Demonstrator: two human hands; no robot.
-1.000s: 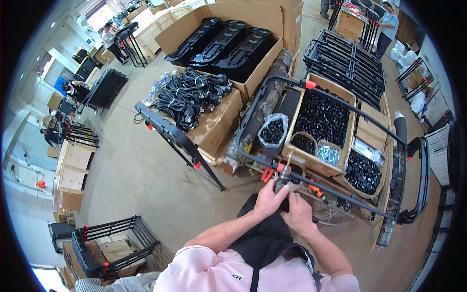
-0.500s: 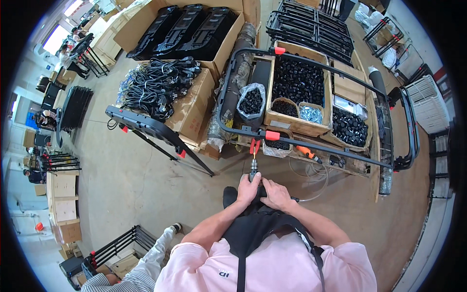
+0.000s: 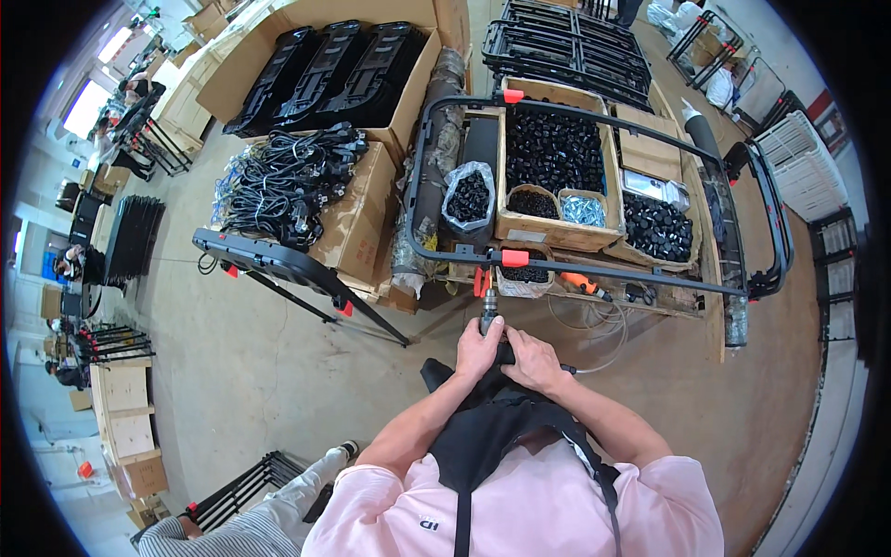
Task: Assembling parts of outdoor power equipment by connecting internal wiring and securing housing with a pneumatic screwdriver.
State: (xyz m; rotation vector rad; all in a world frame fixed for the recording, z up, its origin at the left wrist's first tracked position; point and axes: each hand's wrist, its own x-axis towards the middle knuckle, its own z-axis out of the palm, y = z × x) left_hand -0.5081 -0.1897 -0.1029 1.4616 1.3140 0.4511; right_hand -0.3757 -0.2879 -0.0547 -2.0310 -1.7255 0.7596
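Both my hands are wrapped around a drill with a silver chuck [image 3: 489, 304], held upright in the view in front of my body. My left hand [image 3: 477, 349] grips its front part, and my right hand [image 3: 534, 360] closes on its rear; much of the drill's body is hidden under them. The drill's tip is close to a red two-pronged piece [image 3: 480, 281] below the near rail of a black tubular frame [image 3: 613, 276]. Whether the tip touches the rail I cannot tell. A red clip [image 3: 516, 257] sits on that rail just above.
Beneath the frame stand a wooden box [image 3: 548, 226] of black caps, bags of small parts and an orange tool [image 3: 582, 282]. Bundled black cables [image 3: 288, 186] lie on a carton at left, beside a black panel on legs [image 3: 278, 249]. A person's striped sleeve [image 3: 237, 538] shows at lower left.
The view has shifted slightly, moving most of the scene left. The drill's tip now appears a little right of the red two-pronged piece, rather than in line with it. Both hands keep their grip.
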